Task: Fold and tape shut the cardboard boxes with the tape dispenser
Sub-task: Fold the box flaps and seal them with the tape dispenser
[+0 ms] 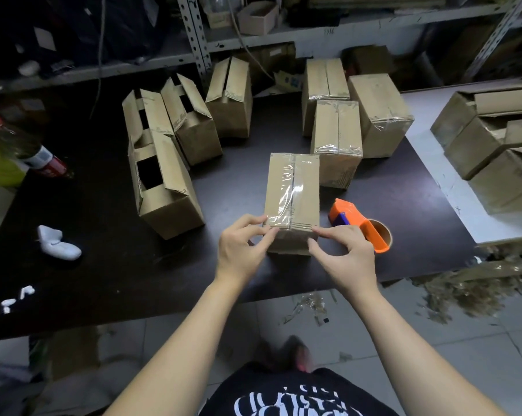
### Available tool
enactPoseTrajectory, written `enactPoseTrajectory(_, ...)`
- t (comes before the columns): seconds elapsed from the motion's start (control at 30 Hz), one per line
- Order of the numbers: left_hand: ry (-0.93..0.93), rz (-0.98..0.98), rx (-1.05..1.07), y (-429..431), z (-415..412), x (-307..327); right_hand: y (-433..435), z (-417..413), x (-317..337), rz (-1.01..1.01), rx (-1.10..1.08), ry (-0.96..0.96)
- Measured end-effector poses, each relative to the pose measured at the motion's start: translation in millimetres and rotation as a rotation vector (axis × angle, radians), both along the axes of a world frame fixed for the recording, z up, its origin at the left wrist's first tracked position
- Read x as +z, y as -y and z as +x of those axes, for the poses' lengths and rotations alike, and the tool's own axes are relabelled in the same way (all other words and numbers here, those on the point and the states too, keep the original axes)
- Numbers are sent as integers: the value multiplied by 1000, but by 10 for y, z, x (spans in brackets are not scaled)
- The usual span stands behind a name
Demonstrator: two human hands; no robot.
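Thumb and finger of the left hand (242, 244) pinch the tape end (279, 224) at the near edge of the box (292, 187); the right hand (345, 255) pinches its near corner. Best, I think, to rub the tape flat downward, without wrinkles. The tape dispenser (358, 225) lies just beside it on the table (403, 190).

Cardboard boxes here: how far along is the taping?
Three boxes at the back right look taped. The front box has tape along its seam; left hand and right hand pinch its near edge, the tape dispenser lying beside it. Four boxes on the left are untaped.
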State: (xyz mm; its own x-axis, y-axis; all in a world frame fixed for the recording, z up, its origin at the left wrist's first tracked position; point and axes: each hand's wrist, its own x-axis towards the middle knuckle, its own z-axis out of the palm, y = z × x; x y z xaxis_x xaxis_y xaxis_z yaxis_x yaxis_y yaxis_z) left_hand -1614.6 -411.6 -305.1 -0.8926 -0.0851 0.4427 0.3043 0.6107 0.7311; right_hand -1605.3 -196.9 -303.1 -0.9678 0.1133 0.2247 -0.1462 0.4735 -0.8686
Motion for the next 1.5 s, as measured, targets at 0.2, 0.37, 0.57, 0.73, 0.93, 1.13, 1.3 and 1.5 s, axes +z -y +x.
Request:
enactPoseTrajectory(0.2,15,4,12,23,-32,-13,85,-63,-3,-207,-41,91)
enactPoseTrajectory(0.37,50,-12,48,105,-69,-15,140,-82,-22,-8,32,-9)
enactPoseTrajectory(0.57,138,-30,-52,66,-39,105,1,-173,-57,123,80,-78)
enactPoseTrajectory(0.73,58,-133,83,-113,-103,58,91,-141,-10,81,21,-63)
enactPoseTrajectory(0.93,-64,-216,58,-105,-161,-33,31,-242,-102,132,54,-136)
enactPoseTrajectory(1.13,5,-220,-14,15,-170,-59,-82,-295,-86,165,145,-165)
enactPoseTrajectory(1.3,59,-59,40,-21,-128,-55,-134,-269,-51,8,135,20)
enactPoseTrajectory(1.5,273,241,195,-41,-108,1,-12,-326,-79,-90,46,111)
